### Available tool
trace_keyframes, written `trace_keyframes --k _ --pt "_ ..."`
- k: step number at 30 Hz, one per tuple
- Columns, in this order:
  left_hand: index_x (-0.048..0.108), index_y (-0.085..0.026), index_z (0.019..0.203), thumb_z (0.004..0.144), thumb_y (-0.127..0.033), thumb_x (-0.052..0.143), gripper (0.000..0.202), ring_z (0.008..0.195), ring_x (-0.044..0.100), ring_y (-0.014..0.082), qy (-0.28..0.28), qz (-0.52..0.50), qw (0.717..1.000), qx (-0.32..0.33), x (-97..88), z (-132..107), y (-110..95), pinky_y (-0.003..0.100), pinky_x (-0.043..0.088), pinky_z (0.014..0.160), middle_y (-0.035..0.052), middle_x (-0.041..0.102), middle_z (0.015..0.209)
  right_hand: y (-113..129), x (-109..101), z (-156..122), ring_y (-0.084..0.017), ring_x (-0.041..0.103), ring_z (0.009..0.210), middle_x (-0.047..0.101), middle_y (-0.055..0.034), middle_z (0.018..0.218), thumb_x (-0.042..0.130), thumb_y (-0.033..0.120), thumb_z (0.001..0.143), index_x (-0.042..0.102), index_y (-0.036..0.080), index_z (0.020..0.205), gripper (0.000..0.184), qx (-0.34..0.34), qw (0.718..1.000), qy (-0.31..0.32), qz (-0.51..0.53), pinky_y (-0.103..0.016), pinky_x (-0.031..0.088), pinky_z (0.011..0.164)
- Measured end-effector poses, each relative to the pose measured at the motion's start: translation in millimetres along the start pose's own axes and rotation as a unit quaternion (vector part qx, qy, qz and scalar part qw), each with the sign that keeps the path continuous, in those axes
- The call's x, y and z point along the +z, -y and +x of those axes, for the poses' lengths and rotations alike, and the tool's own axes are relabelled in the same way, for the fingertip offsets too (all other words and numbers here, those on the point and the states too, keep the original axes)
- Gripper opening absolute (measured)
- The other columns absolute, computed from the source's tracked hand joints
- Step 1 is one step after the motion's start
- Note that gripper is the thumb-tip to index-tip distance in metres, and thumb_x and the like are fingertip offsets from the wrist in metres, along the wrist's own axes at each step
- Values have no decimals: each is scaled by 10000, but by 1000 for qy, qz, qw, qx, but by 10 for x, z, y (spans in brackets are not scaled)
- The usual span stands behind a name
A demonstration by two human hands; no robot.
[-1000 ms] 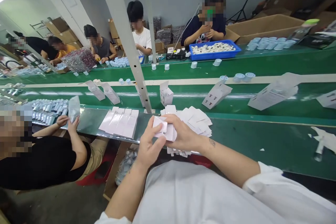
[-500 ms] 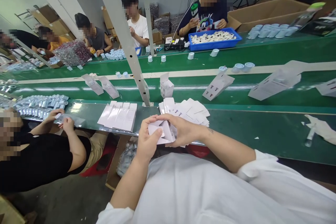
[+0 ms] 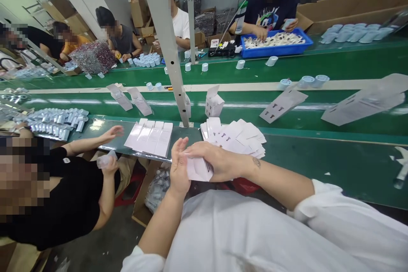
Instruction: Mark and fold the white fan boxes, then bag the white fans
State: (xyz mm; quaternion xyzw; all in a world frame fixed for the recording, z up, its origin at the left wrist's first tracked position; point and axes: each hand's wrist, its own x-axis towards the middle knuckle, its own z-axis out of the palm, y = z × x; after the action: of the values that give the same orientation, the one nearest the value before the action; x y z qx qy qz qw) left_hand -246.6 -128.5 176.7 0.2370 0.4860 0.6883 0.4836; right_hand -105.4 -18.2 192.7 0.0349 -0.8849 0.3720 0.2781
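My left hand (image 3: 179,170) no longer pinches; it presses flat, fingers straight and together, against the carton (image 3: 197,171) end. My right hand (image 3: 219,162) clamps the carton. End looks closed.

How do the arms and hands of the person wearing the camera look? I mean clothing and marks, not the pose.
The left hand and the right hand are bare: no gloves, and no ring or watch shows. The forearms are uncovered. The left sleeve and the right sleeve are short and white. A small dark tattoo sits on the right forearm near the wrist.
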Motion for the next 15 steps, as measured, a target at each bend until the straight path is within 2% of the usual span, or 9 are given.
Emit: trace_keyframes --k 3,6,8,10,11,12,13,14,15 --pt "503 -258 1317 733 -830 449 819 1322 453 308 57 -65 984 -153 -198 21 74 445 407 1054 112 518 1399 -50 140 36 -264 409 1355 552 -146 1331 580 122 834 283 234 1459 700 -41 996 57 -62 -559 235 1131" --pt "601 -156 1186 713 -792 534 796 1159 582 352 115 -100 935 -320 -382 64 89 493 457 968 159 659 1155 -132 268 32 -254 298 1430 573 -94 1336 467 33 865 369 288 1430 628 -56 986 137 -82 -627 87 1148" --pt "615 -142 1144 691 -609 704 656 1062 630 331 94 -59 938 -328 -511 148 54 471 475 942 143 686 1059 -246 314 -76 -282 246 1449 530 -74 1387 529 124 879 420 333 1395 568 -17 986 143 -84 -653 70 1138" --pt "572 -174 1219 646 -422 800 665 1054 632 302 51 39 964 -257 -681 285 -21 455 460 971 118 677 1103 -420 307 -331 -355 225 1442 444 -134 1445 653 347 830 413 284 1408 629 147 982 43 -109 -667 126 1122" --pt "538 -198 1270 633 -367 818 717 1099 611 296 30 100 973 -207 -783 369 -69 457 433 1011 111 653 1173 -525 290 -517 -401 233 1423 409 -194 1448 689 468 778 398 217 1420 749 276 951 -47 -133 -670 175 1107" --pt "514 -218 1301 629 -337 825 750 1158 578 293 4 166 974 -154 -894 459 -121 459 395 1056 106 620 1245 -633 271 -732 -436 263 1394 390 -257 1431 678 555 755 375 137 1427 848 418 881 -152 -160 -659 238 1085" --pt "506 -230 1313 632 -323 824 757 1227 530 294 -22 233 966 -106 -1006 551 -170 460 345 1102 103 580 1311 -738 258 -961 -471 318 1344 408 -316 1377 645 623 748 384 62 1406 903 548 776 -249 -187 -651 297 1047" --pt "513 -231 1311 640 -324 816 742 1288 474 299 -46 299 951 -63 -1114 640 -212 459 293 1137 104 543 1357 -835 259 -1190 -501 353 1302 432 -360 1318 612 678 741 408 9 1376 945 643 682 -293 -190 -638 343 1006" --pt "525 -226 1304 648 -333 805 722 1330 425 310 -64 365 928 -29 -1211 723 -242 466 250 1158 111 519 1382 -921 277 -1402 -510 395 1259 455 -390 1262 584 707 745 444 -15 1343 948 691 635 -300 -174 -608 396 950"
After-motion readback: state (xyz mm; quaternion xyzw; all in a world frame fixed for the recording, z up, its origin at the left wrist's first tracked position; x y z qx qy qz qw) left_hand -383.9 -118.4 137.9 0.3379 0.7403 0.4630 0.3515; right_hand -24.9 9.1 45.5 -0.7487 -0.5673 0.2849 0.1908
